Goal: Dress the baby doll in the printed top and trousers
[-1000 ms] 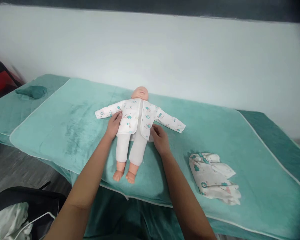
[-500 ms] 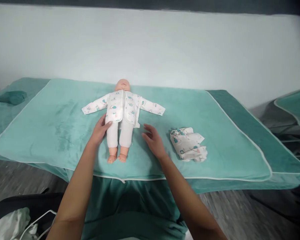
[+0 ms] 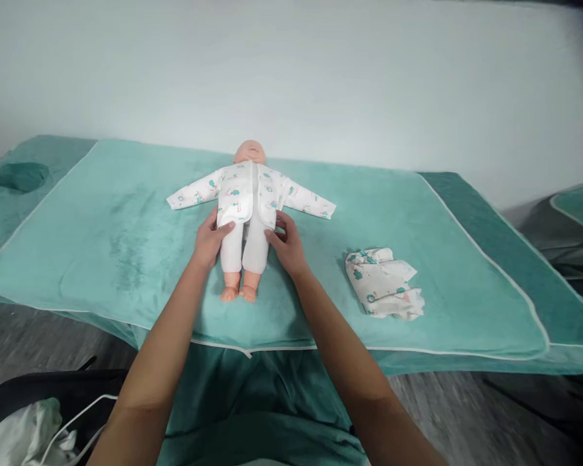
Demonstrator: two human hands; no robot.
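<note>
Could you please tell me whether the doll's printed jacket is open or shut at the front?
Open: the front edges of the jacket lie apart, and the doll shows plain white between them.

Plain pale-grey wall (image 3: 291, 77) behind, dark band (image 3: 558, 2) along top edge at right. Long bed (image 3: 510, 220) against wall, dark green cover, lighter teal sheet (image 3: 140, 272) on top, white piping round sheet, dark oval recess (image 3: 17, 176) near left end. Grey wood-look floor (image 3: 53, 333), streaky grain. Black chair (image 3: 34, 382) lower left. Second teal-covered surface (image 3: 580, 204) far right, cut by frame. Soft, diffuse light; upper right corner darker.
</note>
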